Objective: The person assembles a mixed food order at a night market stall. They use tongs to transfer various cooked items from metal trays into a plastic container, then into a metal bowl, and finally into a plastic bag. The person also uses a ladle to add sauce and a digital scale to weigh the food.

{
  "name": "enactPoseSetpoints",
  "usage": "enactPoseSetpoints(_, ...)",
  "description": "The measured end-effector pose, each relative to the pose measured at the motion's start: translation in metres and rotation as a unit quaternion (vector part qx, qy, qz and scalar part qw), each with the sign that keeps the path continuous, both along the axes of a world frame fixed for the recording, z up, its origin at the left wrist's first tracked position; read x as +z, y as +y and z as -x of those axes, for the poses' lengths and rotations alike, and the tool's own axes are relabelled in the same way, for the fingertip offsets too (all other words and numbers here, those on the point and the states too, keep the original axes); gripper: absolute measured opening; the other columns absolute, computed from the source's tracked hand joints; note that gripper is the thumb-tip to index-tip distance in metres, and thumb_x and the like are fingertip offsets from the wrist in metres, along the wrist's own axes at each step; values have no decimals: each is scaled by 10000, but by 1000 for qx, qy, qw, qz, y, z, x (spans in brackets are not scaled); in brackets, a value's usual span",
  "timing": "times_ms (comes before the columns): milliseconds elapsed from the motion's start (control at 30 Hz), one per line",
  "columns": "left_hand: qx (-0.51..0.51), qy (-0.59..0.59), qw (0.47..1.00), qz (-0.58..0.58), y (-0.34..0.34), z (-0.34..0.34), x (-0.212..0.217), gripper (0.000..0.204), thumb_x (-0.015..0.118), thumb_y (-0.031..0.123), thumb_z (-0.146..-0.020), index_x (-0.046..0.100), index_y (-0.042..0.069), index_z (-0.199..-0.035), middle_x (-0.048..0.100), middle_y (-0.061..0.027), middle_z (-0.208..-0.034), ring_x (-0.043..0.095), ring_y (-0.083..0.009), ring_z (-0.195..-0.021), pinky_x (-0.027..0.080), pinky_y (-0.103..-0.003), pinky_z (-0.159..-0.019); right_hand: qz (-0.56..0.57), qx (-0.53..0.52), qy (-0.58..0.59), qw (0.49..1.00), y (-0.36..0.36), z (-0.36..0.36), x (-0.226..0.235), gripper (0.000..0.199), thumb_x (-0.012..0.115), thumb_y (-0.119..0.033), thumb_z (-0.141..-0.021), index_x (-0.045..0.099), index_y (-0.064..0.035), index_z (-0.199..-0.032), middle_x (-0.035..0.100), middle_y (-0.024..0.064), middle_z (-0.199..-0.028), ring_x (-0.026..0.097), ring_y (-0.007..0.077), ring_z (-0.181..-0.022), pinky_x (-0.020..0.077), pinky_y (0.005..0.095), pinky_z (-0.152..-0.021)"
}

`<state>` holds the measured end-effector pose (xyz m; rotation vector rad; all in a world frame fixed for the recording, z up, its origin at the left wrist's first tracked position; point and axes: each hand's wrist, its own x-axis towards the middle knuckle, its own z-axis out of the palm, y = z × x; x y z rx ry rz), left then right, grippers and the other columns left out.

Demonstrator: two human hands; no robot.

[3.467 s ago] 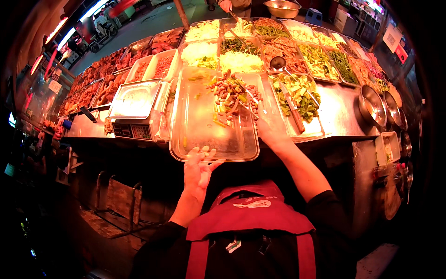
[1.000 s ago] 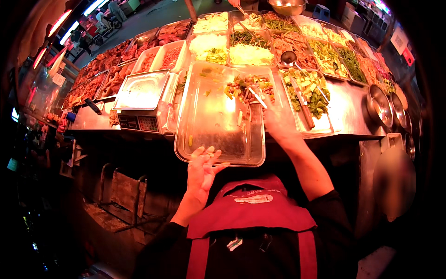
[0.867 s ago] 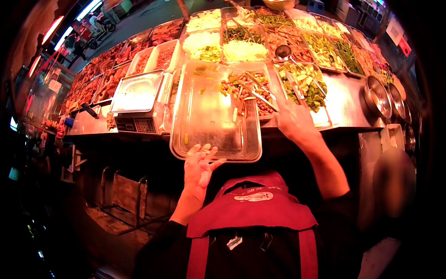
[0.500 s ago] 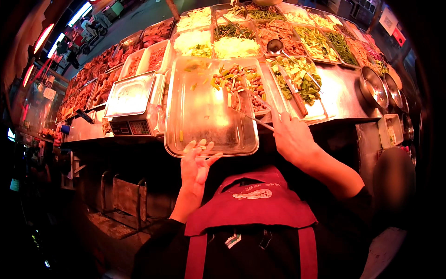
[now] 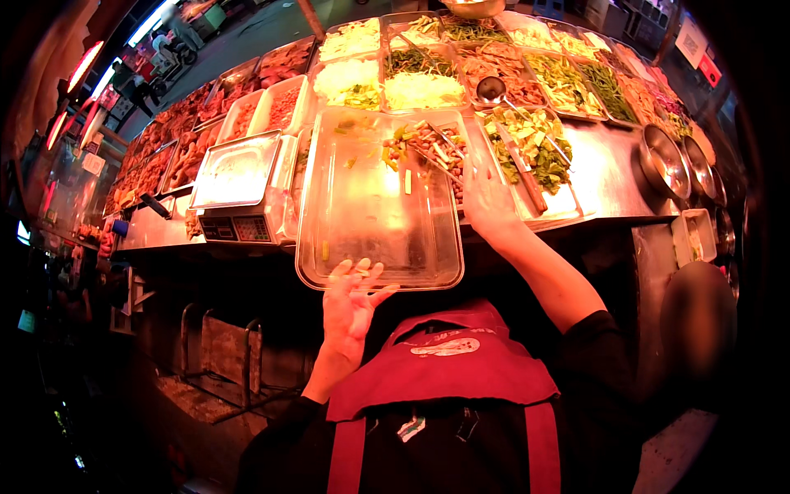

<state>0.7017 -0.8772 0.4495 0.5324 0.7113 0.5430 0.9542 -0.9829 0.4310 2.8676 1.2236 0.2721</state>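
A large clear plastic tray [image 5: 362, 222] rests at the counter's front, with a mix of reddish peanut-like pieces and chopped green stalks [image 5: 399, 152] at its far right. My left hand [image 5: 350, 309] curls over the tray's near left rim, fingers spread along it and thumb to the right. My right hand [image 5: 488, 198] reaches over the tray's right side, closed on metal tongs [image 5: 436, 167], whose tips are down in the mix. A few green bits stick to the tray's otherwise bare bottom. The fingers of my right hand are partly blurred.
Left of the tray stands a weighing scale [image 5: 237, 173]. To the right, a knife [image 5: 520, 169] and a ladle [image 5: 494, 92] lie by a tray of leafy greens [image 5: 539, 140]. Metal bowls [image 5: 665, 160] stand far right. Several food trays line the back.
The tray has shifted slightly toward me together with my left hand. My right hand has moved a little left and forward, and the tongs' tips have gone deeper into the mix.
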Motion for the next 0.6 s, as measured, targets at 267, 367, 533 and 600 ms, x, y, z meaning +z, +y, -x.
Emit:
enactPoseSetpoints(267, 9, 14, 1000, 7, 1, -1, -10, 416, 508, 33, -748, 340, 57, -1128, 439, -157, -1099, 474, -367, -1077, 494, -528, -768, -86, 50, -7, 995, -8, -16, -29, 484, 462, -59, -800, 345, 37, -1260, 516, 231, -968, 608, 319, -726, 519, 379, -582)
enactPoseSetpoints(367, 22, 30, 999, 0, 4, -1, -11, 416, 509, 35, -750, 338, 53, -1128, 437, -160, -1107, 472, -368, -1079, 489, -537, -769, -85, 26, 35, 995, -10, -13, -8, 492, 466, -75, -801, 337, 45, -1260, 518, 241, -974, 607, 333, -742, 513, 394, -599)
enactPoseSetpoints(533, 26, 6, 1000, -5, 10, 5, -12, 403, 513, 34, -749, 350, 56, -1117, 439, -158, -1106, 472, -368, -1079, 482, -553, -773, -88, -18, 125, 988, -9, -22, 21, 542, 490, -170, -819, 292, 50, -1273, 514, 248, -976, 587, 382, -773, 497, 437, -648)
enactPoseSetpoints(600, 31, -8, 999, -3, 11, 5, -11, 393, 514, 36, -749, 357, 59, -1109, 443, -156, -1101, 473, -367, -1077, 481, -555, -773, -114, 20, 143, 983, -9, -7, 39, 568, 490, -230, -839, 267, 50, -1280, 511, 248, -975, 578, 399, -802, 488, 448, -644)
